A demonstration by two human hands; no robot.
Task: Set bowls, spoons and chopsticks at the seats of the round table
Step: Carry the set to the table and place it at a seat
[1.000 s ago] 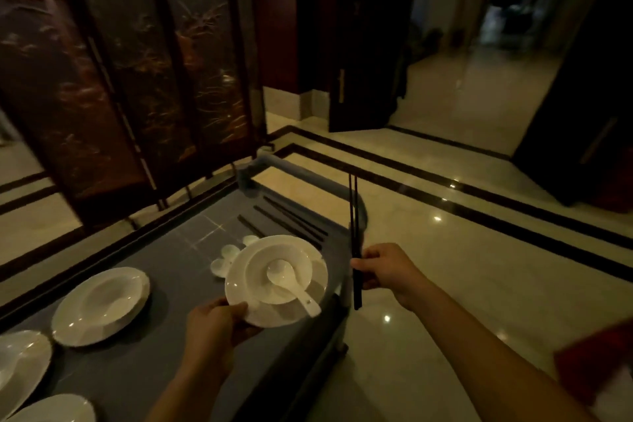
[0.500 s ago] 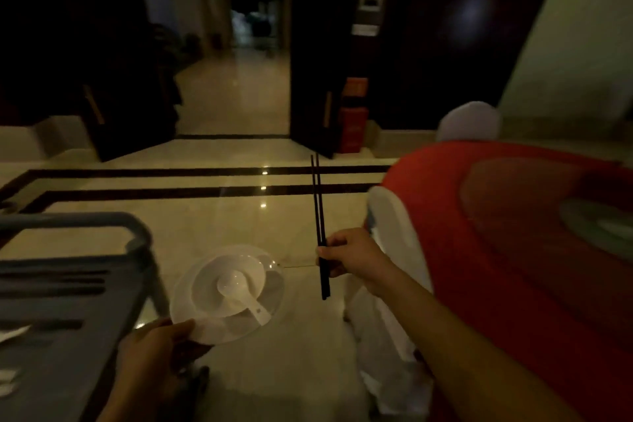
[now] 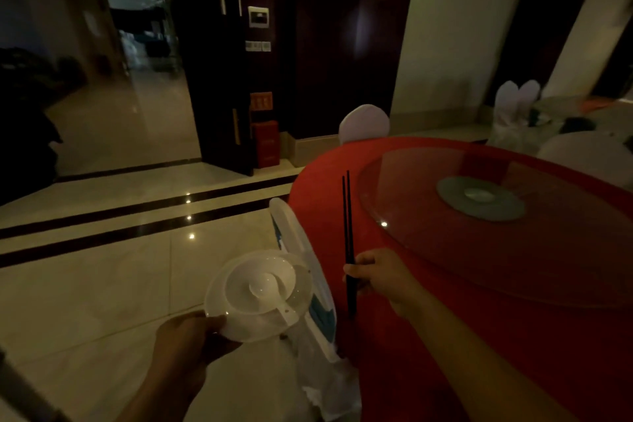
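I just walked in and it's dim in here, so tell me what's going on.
A person is setting a round table covered in red cloth, with a glass turntable on top. The left hand grips a white plate by its rim; a bowl sits on it with a spoon inside. The right hand holds black chopsticks upright at the table's edge. A white-covered chair stands between the hands. Nothing held is set down yet.

Holding plate with bowl and spoon in left hand, just beside table; pinching chopsticks upright in right hand, over table's edge.
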